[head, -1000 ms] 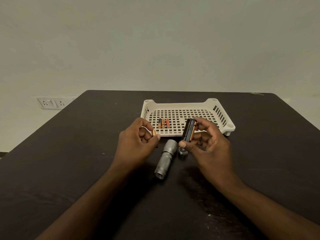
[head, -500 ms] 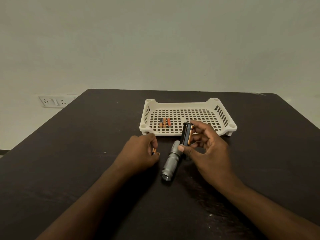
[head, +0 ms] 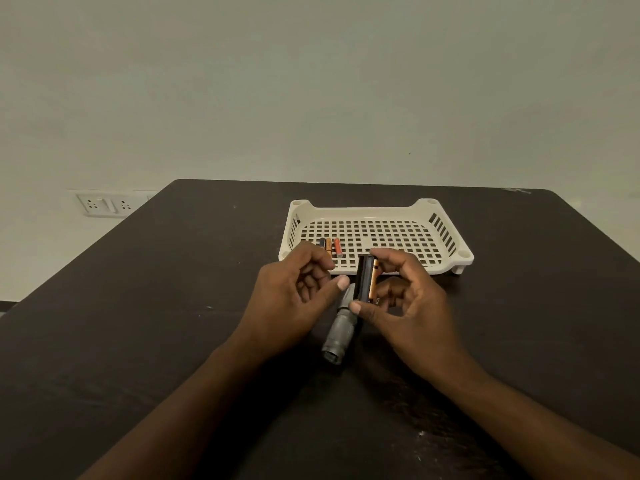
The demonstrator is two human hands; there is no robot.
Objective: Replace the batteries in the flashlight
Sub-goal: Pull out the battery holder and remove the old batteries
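right hand (head: 412, 306): pinches the black battery holder (head: 365, 279) upright, thumb at its bottom, fingers (head: 388, 259) on top
left hand (head: 294, 299): fingers curled, thumb out toward the holder, can't tell if it holds anything
flashlight (head: 341, 332): flat on the dark counter (head: 138, 323), right under both hands
spare batteries (head: 330, 246): three, in the white basket (head: 446, 233) behind

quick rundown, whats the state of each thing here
flashlight: lying on the table, unheld
battery holder: out of the flashlight, pinched by the right hand
left hand: fingers curled, contents unclear
batteries: three lying in the tray
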